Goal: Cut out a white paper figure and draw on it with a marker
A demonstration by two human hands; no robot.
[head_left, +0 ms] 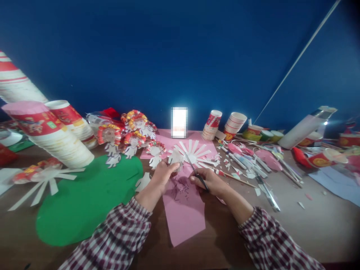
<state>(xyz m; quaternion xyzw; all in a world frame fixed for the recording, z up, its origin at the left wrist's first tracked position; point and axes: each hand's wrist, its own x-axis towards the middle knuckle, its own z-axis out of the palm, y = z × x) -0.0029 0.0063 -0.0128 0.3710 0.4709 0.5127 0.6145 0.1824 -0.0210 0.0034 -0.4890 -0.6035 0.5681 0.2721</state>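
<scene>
From the bare hands at the centre, the left hand [164, 174] is closing thumb and fingers in a pinch on a small white paper cutout [174, 156], which is sitting just beyond the fingertips at about eleven o'clock. The right hand [207, 180] is gripping slim scissors [193, 168] by their dark handles, the narrow metal blades pointing toward eleven and lying close beside the cutout; whether they are biting into it, I cannot tell.

At six o'clock a flat, matte pink sheet [184, 221] is stretching beneath the hands, carrying dark scrawled lines and ending in an angled edge. At twelve to one, a starburst of straight white paper strips [194, 156] is spreading over more pink paper. A smooth green shape [92, 202] with rounded ends is lying flat at nine o'clock, and a plain white figure [143, 182] is resting between it and the left hand.

Toward ten, paper dolls [132, 144] are clustering, their heads ringed with looped red and yellow trim. Further out at ten, a tapering, ribbed stack of paper cups [66, 146] is leaning. Slender marker pens [237, 160] are scattering at two o'clock among jagged paper scraps. Checked, gathered sleeves [112, 232] are covering both forearms, puckering at the cuffs.
</scene>
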